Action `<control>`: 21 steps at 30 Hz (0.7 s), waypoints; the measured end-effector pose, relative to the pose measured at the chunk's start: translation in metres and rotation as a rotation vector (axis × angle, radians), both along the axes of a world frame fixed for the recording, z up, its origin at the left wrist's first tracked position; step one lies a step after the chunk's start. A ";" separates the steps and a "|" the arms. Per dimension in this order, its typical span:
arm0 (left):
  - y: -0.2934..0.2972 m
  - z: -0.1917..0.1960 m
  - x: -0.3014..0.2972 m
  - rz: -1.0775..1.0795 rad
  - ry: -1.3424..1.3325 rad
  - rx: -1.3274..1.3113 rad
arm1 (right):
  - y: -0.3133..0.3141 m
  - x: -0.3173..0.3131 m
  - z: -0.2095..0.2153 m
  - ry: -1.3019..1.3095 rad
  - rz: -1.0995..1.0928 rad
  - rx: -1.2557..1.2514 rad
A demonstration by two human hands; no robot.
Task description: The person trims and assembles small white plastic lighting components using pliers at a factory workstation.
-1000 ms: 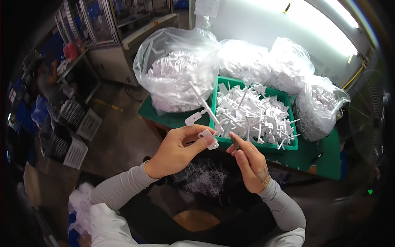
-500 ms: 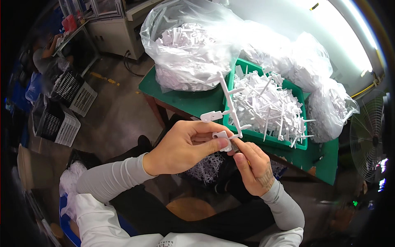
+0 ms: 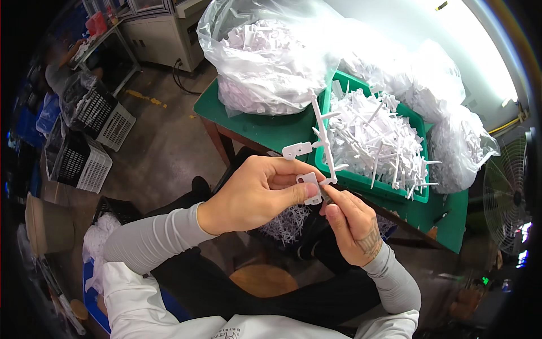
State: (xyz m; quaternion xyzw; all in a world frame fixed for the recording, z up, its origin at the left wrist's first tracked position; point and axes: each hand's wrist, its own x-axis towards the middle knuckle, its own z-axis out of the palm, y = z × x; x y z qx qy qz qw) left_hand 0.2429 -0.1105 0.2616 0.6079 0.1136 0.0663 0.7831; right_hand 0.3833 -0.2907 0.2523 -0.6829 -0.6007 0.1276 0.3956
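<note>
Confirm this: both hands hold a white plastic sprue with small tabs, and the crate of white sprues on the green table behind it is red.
Not quite: the crate is green, not red, as the head view shows. The rest stands: the left hand and right hand hold a white plastic sprue with small tabs, and the crate of white sprues sits on the green table behind it.

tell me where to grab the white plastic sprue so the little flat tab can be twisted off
Probably grip the white plastic sprue by its long central stem, coming from the left as the left hand does. The stem is straight and bare between side branches, leaving the flat tab at its lower end free for the right hand.
</note>
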 end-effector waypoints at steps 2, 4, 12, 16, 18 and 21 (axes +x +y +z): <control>0.000 -0.002 0.002 -0.003 -0.017 -0.029 | -0.001 0.001 0.000 0.007 -0.004 -0.005; -0.001 -0.002 0.003 -0.006 -0.032 -0.056 | -0.003 0.001 0.001 0.015 -0.009 -0.008; -0.017 0.002 0.006 0.287 0.034 -0.260 | -0.004 -0.004 0.000 -0.010 -0.098 -0.071; -0.031 -0.012 0.015 0.332 -0.026 -0.292 | -0.003 -0.005 -0.007 -0.083 -0.102 -0.019; -0.032 -0.009 0.017 0.356 -0.036 -0.317 | -0.003 -0.006 -0.009 -0.098 -0.109 0.008; -0.031 -0.004 0.018 0.359 0.023 -0.321 | -0.002 -0.005 -0.013 -0.122 -0.118 0.008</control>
